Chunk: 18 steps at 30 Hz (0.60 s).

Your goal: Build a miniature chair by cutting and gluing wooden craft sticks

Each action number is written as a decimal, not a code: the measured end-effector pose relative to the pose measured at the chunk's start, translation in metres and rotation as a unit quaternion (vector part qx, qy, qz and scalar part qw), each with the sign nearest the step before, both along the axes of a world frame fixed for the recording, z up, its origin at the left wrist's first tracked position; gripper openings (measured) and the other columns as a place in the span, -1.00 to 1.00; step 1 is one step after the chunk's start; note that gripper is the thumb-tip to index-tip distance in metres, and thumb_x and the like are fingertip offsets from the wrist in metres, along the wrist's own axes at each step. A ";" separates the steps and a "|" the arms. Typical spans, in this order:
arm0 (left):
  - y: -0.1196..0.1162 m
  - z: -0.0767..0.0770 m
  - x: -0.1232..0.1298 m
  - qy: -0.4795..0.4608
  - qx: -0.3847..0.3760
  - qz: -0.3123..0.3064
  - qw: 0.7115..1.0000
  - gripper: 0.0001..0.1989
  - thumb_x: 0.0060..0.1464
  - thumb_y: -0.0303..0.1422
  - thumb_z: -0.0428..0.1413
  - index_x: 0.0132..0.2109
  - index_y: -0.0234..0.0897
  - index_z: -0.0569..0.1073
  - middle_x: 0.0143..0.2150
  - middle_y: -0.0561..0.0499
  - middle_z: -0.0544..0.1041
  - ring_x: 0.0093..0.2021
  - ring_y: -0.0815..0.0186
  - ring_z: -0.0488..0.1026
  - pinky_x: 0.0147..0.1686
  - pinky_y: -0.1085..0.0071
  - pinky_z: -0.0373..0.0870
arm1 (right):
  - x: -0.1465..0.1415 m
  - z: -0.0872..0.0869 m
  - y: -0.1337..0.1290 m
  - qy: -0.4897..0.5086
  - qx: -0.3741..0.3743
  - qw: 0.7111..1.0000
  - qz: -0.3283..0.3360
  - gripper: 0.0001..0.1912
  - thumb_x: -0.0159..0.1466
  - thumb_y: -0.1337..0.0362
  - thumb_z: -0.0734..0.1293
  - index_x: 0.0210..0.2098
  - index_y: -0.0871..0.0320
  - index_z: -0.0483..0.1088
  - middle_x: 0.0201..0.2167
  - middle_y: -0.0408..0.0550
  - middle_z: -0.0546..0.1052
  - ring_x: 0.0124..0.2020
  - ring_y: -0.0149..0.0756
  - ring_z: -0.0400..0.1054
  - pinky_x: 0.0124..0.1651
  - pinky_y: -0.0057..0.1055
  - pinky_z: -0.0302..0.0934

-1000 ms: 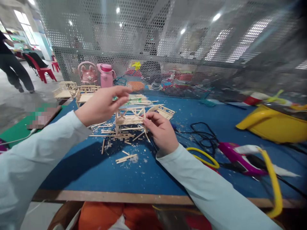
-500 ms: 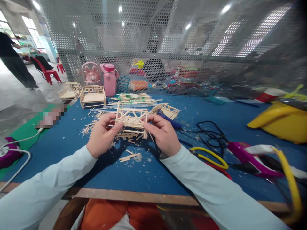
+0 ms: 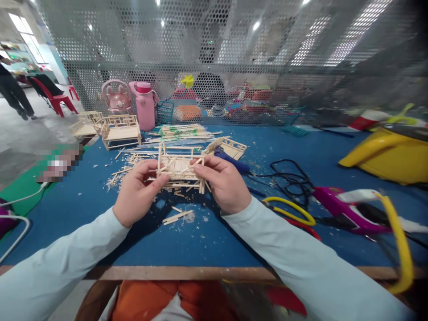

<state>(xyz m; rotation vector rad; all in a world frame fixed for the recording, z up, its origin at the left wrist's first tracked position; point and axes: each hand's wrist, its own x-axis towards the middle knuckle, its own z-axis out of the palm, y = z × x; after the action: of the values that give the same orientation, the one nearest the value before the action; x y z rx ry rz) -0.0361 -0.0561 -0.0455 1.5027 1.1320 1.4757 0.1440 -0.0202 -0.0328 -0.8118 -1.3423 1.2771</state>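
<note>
Between my hands, above the blue tabletop point(image 3: 140, 249), is a small model bed frame made of thin wooden sticks point(image 3: 180, 166). My left hand point(image 3: 137, 191) pinches its left end between thumb and fingers. At the right end, my right hand point(image 3: 227, 185) grips a corner post, thumb in front. The model is tilted so that its slatted surface shows. Behind and below it lie loose sticks and scraps point(image 3: 120, 176). A few short sticks point(image 3: 177, 216) lie on the table nearer to me.
Similar stick models point(image 3: 122, 133) stand back left beside a pink bottle point(image 3: 145, 107). A blue glue gun point(image 3: 230, 160) lies behind my right hand, by another model point(image 3: 236, 148). To the right are a black cable, a purple tool point(image 3: 347, 214) and a yellow container point(image 3: 388, 156). Perforated metal sheeting point(image 3: 261, 58) rises behind.
The stick model has tipped, showing more of its slatted surface. Both hands still hold its ends. The whole view has shifted slightly, and a person at far left has moved.
</note>
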 end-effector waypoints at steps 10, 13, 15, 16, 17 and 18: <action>0.001 -0.001 0.000 0.005 0.003 0.013 1.000 -0.73 -0.06 -0.23 0.23 -0.24 -0.30 0.46 -0.17 -0.04 0.44 -0.25 0.33 0.45 -0.26 0.41 0.42 | -0.003 -0.001 -0.001 0.032 -0.043 0.998 0.019 -0.81 -0.02 0.16 0.44 -0.52 0.13 0.42 -0.58 -0.23 0.42 -0.53 -0.46 0.25 -0.40 -0.47 0.18; 0.001 -0.003 -0.001 0.011 0.008 0.013 1.000 -0.72 -0.05 -0.22 0.23 -0.23 -0.29 0.47 -0.15 -0.06 0.46 -0.22 0.31 0.45 -0.24 0.39 0.42 | -0.001 0.000 0.001 0.018 -0.059 0.997 0.034 -0.87 0.01 0.21 0.38 -0.49 0.13 0.42 -0.57 -0.20 0.43 -0.52 -0.42 0.30 -0.39 -0.44 0.21; 0.001 -0.003 -0.001 0.016 0.012 0.014 1.000 -0.73 -0.05 -0.22 0.23 -0.22 -0.29 0.47 -0.13 -0.07 0.46 -0.20 0.29 0.44 -0.23 0.38 0.42 | 0.001 -0.001 0.003 -0.018 -0.032 0.998 0.053 -0.87 0.07 0.21 0.33 -0.45 0.13 0.43 -0.50 -0.14 0.48 -0.43 -0.34 0.38 -0.32 -0.38 0.27; 0.001 -0.003 -0.001 0.018 0.013 0.013 1.000 -0.73 -0.04 -0.22 0.22 -0.22 -0.29 0.47 -0.12 -0.07 0.46 -0.19 0.29 0.44 -0.22 0.37 0.42 | 0.002 -0.001 0.004 -0.043 -0.003 0.997 0.058 -0.86 0.11 0.19 0.30 -0.43 0.13 0.43 -0.44 -0.11 0.50 -0.37 -0.30 0.41 -0.28 -0.36 0.28; 0.001 -0.003 -0.001 0.018 0.014 0.013 1.000 -0.73 -0.04 -0.22 0.22 -0.22 -0.29 0.47 -0.12 -0.08 0.46 -0.19 0.29 0.44 -0.21 0.37 0.42 | 0.002 -0.002 0.005 -0.067 0.028 0.996 0.057 -0.83 0.15 0.17 0.28 -0.41 0.12 0.43 -0.39 -0.09 0.52 -0.30 -0.27 0.42 -0.25 -0.34 0.29; 0.001 -0.003 -0.001 0.015 0.014 0.014 1.000 -0.73 -0.05 -0.23 0.23 -0.22 -0.30 0.47 -0.13 -0.07 0.46 -0.20 0.29 0.44 -0.20 0.37 0.42 | 0.003 -0.002 0.005 -0.086 0.054 0.993 0.057 -0.81 0.18 0.15 0.27 -0.40 0.11 0.44 -0.36 -0.08 0.53 -0.26 -0.26 0.42 -0.22 -0.34 0.30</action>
<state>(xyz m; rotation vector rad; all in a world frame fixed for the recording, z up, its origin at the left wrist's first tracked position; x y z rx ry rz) -0.0370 -0.0551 -0.0489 1.5390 1.1601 1.4983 0.1467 -0.0152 -0.0344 -0.7925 -1.6008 1.2316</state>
